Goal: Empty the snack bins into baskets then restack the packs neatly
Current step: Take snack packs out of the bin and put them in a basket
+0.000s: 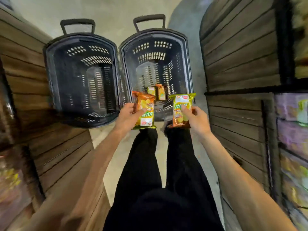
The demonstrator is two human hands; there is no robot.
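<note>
Two dark plastic baskets stand side by side on the floor ahead of me. The left basket (50,67) holds nothing that I can see. At the near end of the right basket (187,64) lie two snack packs (157,92). My left hand (127,116) grips an orange and green snack pack (145,105) over the right basket's near rim. My right hand (194,118) grips a second pack (179,112) of the same kind, turned the other way up, just to the right of the first.
Wooden slatted shelf units rise on both sides, the left unit (55,155) and the right unit (236,64). Blurred snack bins (293,130) fill the shelves at far right. My legs (160,164) in black trousers stand on the narrow concrete floor between the units.
</note>
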